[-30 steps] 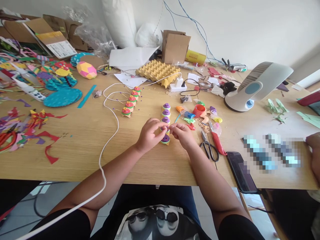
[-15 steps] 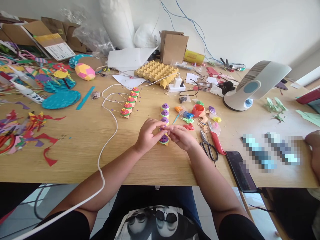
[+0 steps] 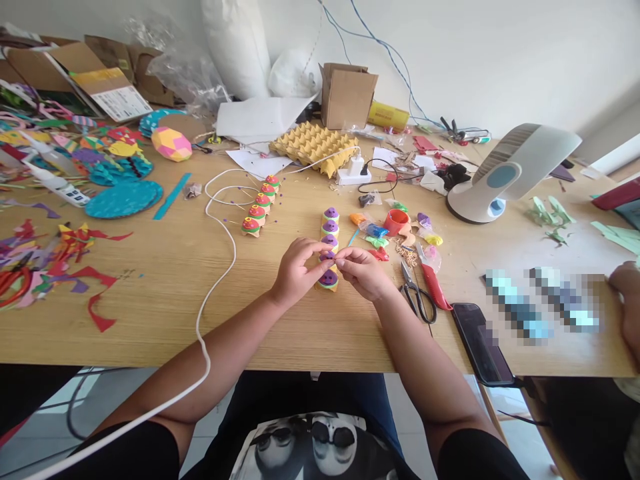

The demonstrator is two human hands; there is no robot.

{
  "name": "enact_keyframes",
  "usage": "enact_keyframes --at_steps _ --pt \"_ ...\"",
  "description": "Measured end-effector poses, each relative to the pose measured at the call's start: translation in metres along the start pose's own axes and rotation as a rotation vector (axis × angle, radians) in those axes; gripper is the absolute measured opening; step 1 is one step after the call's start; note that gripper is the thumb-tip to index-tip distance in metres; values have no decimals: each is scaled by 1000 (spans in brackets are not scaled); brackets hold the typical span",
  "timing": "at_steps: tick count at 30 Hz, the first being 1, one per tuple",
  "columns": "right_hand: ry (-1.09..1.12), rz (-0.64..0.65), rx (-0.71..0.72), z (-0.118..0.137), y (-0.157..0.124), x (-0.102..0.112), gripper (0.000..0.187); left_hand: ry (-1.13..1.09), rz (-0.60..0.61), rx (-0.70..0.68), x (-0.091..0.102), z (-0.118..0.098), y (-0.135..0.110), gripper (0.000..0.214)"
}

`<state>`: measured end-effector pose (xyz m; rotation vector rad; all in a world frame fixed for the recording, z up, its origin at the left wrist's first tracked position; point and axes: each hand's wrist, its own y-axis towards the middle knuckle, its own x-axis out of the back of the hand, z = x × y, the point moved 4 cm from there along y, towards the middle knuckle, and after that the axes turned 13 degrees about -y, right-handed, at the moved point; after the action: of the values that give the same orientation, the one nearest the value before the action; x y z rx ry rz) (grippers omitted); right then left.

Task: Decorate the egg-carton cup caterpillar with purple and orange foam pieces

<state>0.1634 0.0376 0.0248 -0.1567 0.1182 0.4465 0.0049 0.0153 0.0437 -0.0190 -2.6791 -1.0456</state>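
Observation:
In front of me a strip of egg-carton cups (image 3: 329,227) runs away from me, each cup topped with purple clay and small dark dots. My left hand (image 3: 295,272) curls around one of the nearer cups, thumb and forefinger on either side of it. Over that same cup my right hand (image 3: 367,275) has its fingertips pinched together; whatever is between them is too small to make out. Further left stands a similar strip (image 3: 257,212) with red and green tops, yellow rings and thin sticks poking out sideways.
Scissors (image 3: 417,297), a red-handled knife (image 3: 434,283) and a phone (image 3: 483,343) lie to the right. Bagged clay lumps (image 3: 376,229) surround a red ring (image 3: 396,220). A white cable (image 3: 220,280) crosses on the left; a fan (image 3: 500,177) stands back right. Another person's hand (image 3: 627,293) rests far right.
My right fingers have drawn together into a tighter pinch over the cup and shifted slightly. My left hand stays in nearly the same place.

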Motion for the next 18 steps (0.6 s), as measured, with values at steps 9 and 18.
enact_keyframes --at_steps 9,18 --pt "82 -74 13 2 2 9 36 -228 -156 293 2 21 -5 18" --pt "66 -123 -1 1 4 16 37 -325 -246 432 8 37 -4 31"
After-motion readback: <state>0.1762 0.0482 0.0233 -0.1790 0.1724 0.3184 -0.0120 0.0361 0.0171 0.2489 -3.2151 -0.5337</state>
